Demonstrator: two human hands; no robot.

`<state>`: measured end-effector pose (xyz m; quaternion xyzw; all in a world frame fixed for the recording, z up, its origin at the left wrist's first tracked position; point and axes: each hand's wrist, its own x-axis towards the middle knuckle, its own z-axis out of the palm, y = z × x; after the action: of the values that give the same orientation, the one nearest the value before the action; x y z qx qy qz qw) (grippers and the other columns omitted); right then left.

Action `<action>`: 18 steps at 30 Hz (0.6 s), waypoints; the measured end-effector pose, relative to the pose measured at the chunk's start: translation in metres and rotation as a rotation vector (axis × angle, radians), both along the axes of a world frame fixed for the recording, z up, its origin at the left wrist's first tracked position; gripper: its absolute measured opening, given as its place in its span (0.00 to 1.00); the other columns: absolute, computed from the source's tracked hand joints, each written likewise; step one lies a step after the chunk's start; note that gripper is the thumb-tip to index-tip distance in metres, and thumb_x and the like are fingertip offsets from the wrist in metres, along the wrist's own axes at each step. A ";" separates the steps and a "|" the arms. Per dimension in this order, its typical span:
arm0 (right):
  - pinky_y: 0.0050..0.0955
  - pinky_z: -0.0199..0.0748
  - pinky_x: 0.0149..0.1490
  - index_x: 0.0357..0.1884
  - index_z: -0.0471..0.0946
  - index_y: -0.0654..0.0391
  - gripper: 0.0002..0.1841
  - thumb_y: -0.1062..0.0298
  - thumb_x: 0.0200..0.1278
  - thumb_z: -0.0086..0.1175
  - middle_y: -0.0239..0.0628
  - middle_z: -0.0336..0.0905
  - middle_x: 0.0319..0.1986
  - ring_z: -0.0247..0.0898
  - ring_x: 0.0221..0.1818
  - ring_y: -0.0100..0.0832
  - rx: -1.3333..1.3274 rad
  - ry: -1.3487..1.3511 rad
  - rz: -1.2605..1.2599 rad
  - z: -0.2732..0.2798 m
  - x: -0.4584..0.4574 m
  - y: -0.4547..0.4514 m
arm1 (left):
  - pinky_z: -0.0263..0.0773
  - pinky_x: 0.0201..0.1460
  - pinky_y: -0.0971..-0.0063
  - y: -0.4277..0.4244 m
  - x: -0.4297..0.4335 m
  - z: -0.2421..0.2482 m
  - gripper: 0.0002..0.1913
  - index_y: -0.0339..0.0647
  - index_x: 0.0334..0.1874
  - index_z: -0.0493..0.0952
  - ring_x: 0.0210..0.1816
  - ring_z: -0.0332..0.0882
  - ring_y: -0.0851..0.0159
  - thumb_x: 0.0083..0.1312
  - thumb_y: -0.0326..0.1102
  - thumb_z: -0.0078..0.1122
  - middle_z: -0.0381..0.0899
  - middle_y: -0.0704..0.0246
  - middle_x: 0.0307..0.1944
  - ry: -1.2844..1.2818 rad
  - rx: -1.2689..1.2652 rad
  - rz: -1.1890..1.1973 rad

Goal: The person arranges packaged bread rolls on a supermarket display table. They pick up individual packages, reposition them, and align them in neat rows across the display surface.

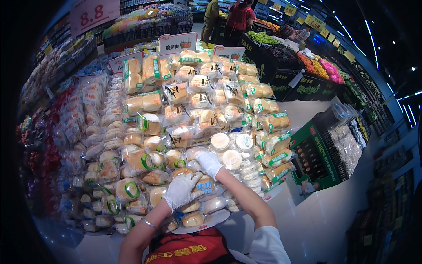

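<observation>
A broad display of plastic-wrapped bread lies before me. My left hand [182,191], in a white glove, rests on the packs near the front, its fingers at a bread pack with blue print [205,184]. Farther forward and to the right, my gloved right hand [208,164] reaches onto a clear-wrapped bun [195,152]; whether its fingers grip the wrapper cannot be told. Pale round flatbreads in clear bags [232,159] lie just right of that hand. Bread packs with green rings [127,189] are heaped to the left of my left hand.
The display's white front edge [202,223] curves close to my red apron. To the right, on the floor, stands a green display box [316,155]. Price signs [178,43] rise behind the bread. Fruit stands [296,62] and people [240,19] are farther back.
</observation>
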<state>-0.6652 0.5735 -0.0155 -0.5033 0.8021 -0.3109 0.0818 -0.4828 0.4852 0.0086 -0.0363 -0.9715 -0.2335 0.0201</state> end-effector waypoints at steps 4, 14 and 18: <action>0.48 0.78 0.42 0.35 0.83 0.55 0.10 0.63 0.53 0.61 0.52 0.82 0.31 0.80 0.35 0.55 0.129 0.151 0.004 -0.028 -0.006 -0.017 | 0.74 0.54 0.55 -0.001 0.000 0.001 0.34 0.44 0.69 0.70 0.50 0.79 0.45 0.64 0.57 0.62 0.79 0.52 0.51 0.025 -0.001 -0.027; 0.45 0.76 0.51 0.42 0.81 0.56 0.12 0.69 0.53 0.63 0.50 0.83 0.42 0.78 0.48 0.54 -0.159 0.161 0.213 -0.009 -0.007 0.007 | 0.74 0.55 0.56 -0.003 0.001 0.001 0.32 0.44 0.67 0.72 0.52 0.79 0.47 0.65 0.55 0.62 0.78 0.55 0.55 0.047 0.021 -0.049; 0.43 0.74 0.59 0.50 0.81 0.56 0.18 0.72 0.54 0.62 0.50 0.82 0.48 0.76 0.54 0.54 0.046 0.074 0.181 -0.007 -0.007 0.011 | 0.73 0.58 0.56 -0.003 -0.003 -0.001 0.34 0.45 0.68 0.72 0.54 0.78 0.47 0.63 0.56 0.64 0.78 0.53 0.56 0.038 0.078 -0.055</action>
<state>-0.6726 0.5844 -0.0224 -0.5827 0.7629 -0.2648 0.0915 -0.4855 0.4818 0.0076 -0.0666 -0.9597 -0.2710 0.0337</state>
